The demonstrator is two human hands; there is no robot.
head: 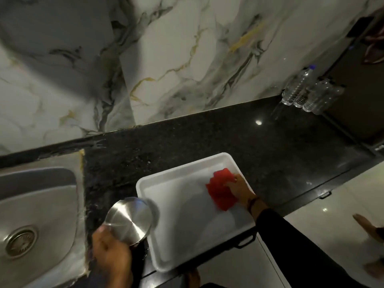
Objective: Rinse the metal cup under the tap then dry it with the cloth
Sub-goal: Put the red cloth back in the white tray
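Note:
My left hand (111, 253) grips the metal cup (128, 220) and holds it tipped, its shiny round base facing up, above the counter between the sink and the tray. The red cloth (221, 191) lies crumpled at the right side of the white tray (178, 254). My right hand (239, 187) rests on the cloth with its fingers closed over its far edge. No tap is in view.
The steel sink (41, 208) with its round drain (19, 242) fills the lower left. The black granite counter (207, 138) runs along a marble wall. Several clear water bottles (307, 90) stand at the far right corner. A drawer handle (246, 241) juts below the tray.

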